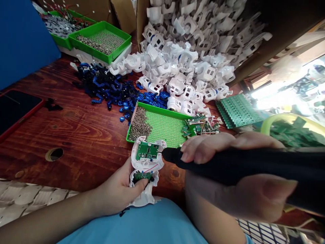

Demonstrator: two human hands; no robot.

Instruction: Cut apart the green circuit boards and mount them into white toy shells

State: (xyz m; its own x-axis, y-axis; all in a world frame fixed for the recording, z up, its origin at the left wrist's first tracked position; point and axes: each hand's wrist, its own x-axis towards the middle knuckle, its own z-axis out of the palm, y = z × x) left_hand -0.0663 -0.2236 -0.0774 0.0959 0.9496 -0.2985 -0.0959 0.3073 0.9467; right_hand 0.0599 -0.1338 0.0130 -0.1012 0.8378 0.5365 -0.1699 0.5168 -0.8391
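Note:
My left hand [119, 189] is closed around a white plastic housing [148, 165] with a green circuit board [147, 151] set in its upper part. A second green board [142, 175] sits lower down, near my thumb, and a thin red wire runs between the two. My right hand [238, 200] grips a thick black electric screwdriver [243, 166], held level from the right. Its narrow tip meets the board's right edge inside the housing; any screw there is too small to make out.
Behind the housing stands a green tray [165, 127] with small screws heaped at its left. Blue and black parts [109, 86] and a large pile of white shells [188, 61] lie beyond. Green board panels [238, 108] are at right, a red-edged phone-like device [19, 108] at left.

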